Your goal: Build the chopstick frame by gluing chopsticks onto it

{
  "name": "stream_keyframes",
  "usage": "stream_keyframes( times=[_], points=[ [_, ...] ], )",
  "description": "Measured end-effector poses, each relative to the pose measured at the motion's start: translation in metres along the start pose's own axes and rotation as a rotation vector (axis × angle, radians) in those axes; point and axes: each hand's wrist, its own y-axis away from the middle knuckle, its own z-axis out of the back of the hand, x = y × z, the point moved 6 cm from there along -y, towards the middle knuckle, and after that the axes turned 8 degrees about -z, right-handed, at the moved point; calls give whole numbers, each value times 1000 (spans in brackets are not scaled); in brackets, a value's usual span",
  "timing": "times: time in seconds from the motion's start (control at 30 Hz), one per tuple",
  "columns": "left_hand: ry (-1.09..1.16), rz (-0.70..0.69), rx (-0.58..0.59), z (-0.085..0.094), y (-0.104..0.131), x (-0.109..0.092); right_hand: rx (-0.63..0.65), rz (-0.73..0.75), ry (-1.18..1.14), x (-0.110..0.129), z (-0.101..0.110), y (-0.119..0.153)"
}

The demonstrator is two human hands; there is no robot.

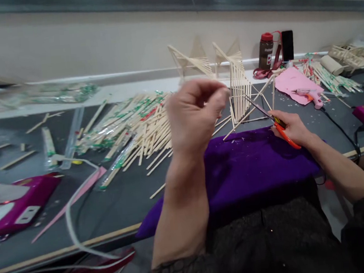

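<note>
My left hand (195, 111) is raised in the middle of the view, blurred, its thumb and index finger pinched together; whatever lies between the fingertips, if anything, is too small to name. Orange-handled scissors (286, 135) are gripped in my right hand (292, 128), blades pointing up and left toward a stick structure (239, 90). This structure of thin wooden sticks stands behind my hands, with a fan of slats. A purple cloth (245, 164) lies under my hands at the table's front edge, with small scraps on it.
Wrapped and loose sticks (151, 133) are heaped left of centre. Magenta power strips (24, 203) sit at both sides, with a white cable curving at left. A glue gun (313, 96) rests on pink paper (292, 80); behind stand a bottle (266, 51) and phone (288, 45).
</note>
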Motion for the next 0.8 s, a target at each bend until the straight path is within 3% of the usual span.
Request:
stream_keyframes(
  times=[0.07,0.13,0.2,0.27,0.37,0.5,0.8],
  points=[
    [-111,76,151,-20,4,33,-19,14,0,0,1,0],
    [-138,126,258,-42,13,54,-38,23,10,0,2,1],
    [-96,118,346,-62,25,59,-47,36,28,-1,1,2],
    [-57,86,319,-70,31,56,-52,64,42,0,1,3],
    [34,87,270,-70,35,54,-60,117,56,2,1,3],
    [147,122,289,-65,36,57,-39,167,81,6,0,3],
    [175,53,301,-60,36,54,12,220,145,18,2,5]
  ],
)
